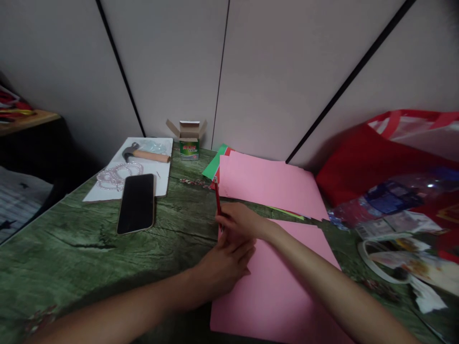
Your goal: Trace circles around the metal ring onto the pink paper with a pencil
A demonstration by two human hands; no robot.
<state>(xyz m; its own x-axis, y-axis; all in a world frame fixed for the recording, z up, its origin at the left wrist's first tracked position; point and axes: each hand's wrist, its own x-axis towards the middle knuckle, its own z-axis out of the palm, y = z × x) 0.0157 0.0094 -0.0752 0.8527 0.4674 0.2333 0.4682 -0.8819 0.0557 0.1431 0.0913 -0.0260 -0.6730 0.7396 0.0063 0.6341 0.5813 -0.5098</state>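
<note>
My right hand [238,220] grips a slim red pencil [217,198], held nearly upright at the far left corner of a pink paper sheet [283,291]. Whether it is a pencil or a pen is hard to make out. Just below, my left hand [227,265] lies with its fingers stretched over the sheet's left edge, pressing on the paper and holding nothing. The two hands nearly overlap, so the pencil's lower end is partly hidden.
Behind lies a stack of pink paper [268,184] with green sheets [215,162]. Leftward are a phone [136,203], hammer [150,154], bead strings [114,177] and small open box [189,148]. Rightward stand a plastic bottle [380,200], tape roll [366,260] and red bag [344,153].
</note>
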